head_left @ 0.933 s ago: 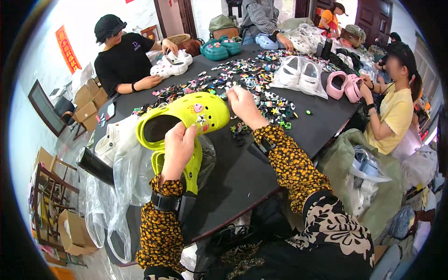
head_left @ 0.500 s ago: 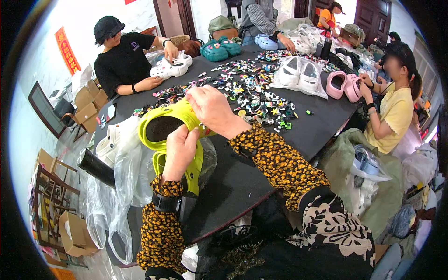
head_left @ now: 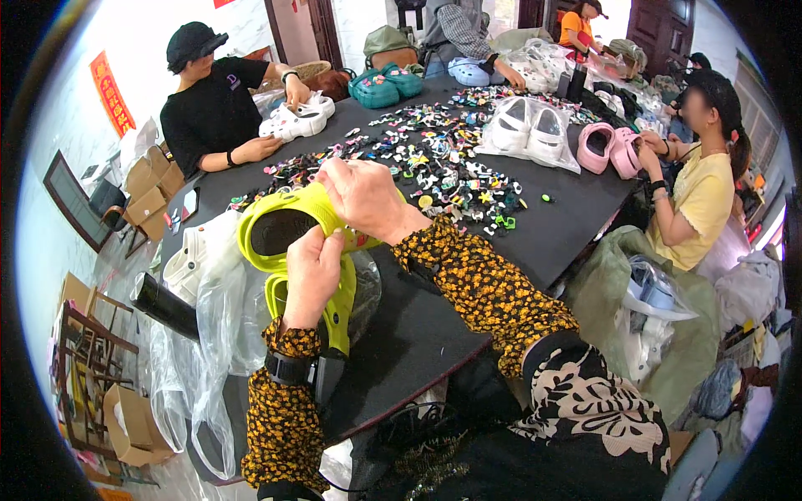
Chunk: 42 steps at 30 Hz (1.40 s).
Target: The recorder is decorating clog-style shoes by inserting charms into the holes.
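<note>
Black table [head_left: 418,342], charm heap [head_left: 443,159], lime-green clog [head_left: 294,199] in your left hand [head_left: 312,271].
The heap spreads over the table's far middle; a clear plastic bag [head_left: 215,342] drapes off its left side. The clog is above the table's near left part, toe pointing right, with a second lime clog [head_left: 338,313] just nearer you. Your left thumb and fingers clamp its near edge; your right hand [head_left: 365,199] bends over the toe, fingertips bunched, and you cannot tell whether they pinch anything.

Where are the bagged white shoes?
Head view, right of centre: the bagged white shoes rest on the black table between the small-charm pile and the pink clogs.
</note>
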Each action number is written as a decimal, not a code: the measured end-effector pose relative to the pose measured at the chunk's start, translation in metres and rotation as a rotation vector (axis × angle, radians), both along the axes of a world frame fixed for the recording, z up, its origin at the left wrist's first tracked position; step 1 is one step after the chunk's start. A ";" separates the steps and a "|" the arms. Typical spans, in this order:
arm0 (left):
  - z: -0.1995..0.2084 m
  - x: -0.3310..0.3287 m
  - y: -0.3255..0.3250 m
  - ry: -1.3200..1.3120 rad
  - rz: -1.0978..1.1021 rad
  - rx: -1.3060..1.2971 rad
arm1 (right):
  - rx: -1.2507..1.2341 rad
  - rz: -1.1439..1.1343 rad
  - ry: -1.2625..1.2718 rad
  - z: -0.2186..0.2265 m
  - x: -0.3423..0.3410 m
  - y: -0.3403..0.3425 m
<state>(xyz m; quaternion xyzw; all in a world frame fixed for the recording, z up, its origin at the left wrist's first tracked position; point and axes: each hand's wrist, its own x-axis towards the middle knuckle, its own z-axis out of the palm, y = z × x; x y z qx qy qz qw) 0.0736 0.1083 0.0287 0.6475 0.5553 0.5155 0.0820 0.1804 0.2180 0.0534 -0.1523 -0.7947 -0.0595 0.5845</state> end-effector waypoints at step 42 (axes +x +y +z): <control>-0.011 -0.004 0.004 -0.061 -0.027 -0.022 | 0.134 -0.052 -0.015 0.002 -0.004 -0.010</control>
